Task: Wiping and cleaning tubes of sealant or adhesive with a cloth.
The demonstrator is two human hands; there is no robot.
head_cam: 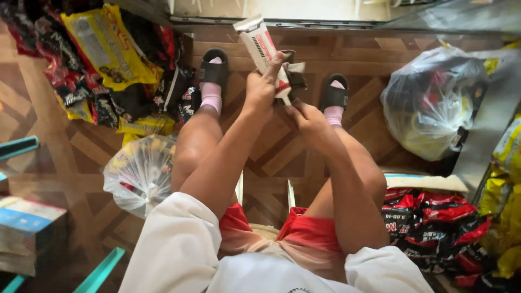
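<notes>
My left hand grips a long white and red wrapped packet that points up and away from me. My right hand sits just below and to the right of it, fingers pinching a small dark crumpled wrapper piece at the packet's lower end. Both hands meet above the wooden floor, between my two feet in black slides and pink socks. I am seated, knees apart, in red shorts and a white shirt.
A heap of yellow, black and red snack packets lies at the upper left. One tied clear plastic bag rests by my left knee, another at the right. Red and black packets fill a box at lower right. Cartons stand at left.
</notes>
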